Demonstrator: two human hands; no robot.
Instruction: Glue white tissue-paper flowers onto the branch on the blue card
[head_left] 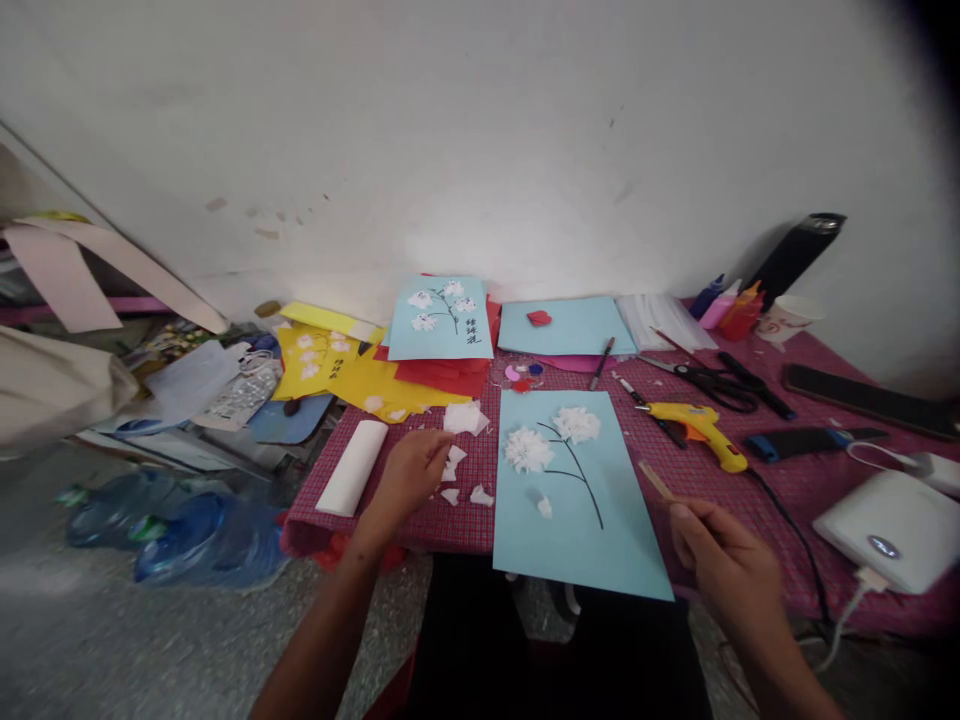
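In front of me lies a light blue sheet [585, 555] with drawn dark stems, two ruffled white paper flowers [528, 450] and one small white paper tuft [544, 508]. My left hand [415, 468] is closed in a pinch at the white paper scraps [454, 460] left of the sheet; whether a scrap is between the fingertips cannot be made out. Beside it rests a white paper roll [352, 468]. My right hand [724, 550] grips a thin flat wooden stick [655, 480], which points up and left over the sheet's right edge.
A yellow glue gun [701, 428], its cable trailing forward, lies right of the sheet. Around it are black scissors [705, 380], a blue-black handled tool [799, 442] and a white power bank [892, 530]. A finished blue flower picture [439, 345] sits at the back. Water jugs [217, 535] stand on the floor.
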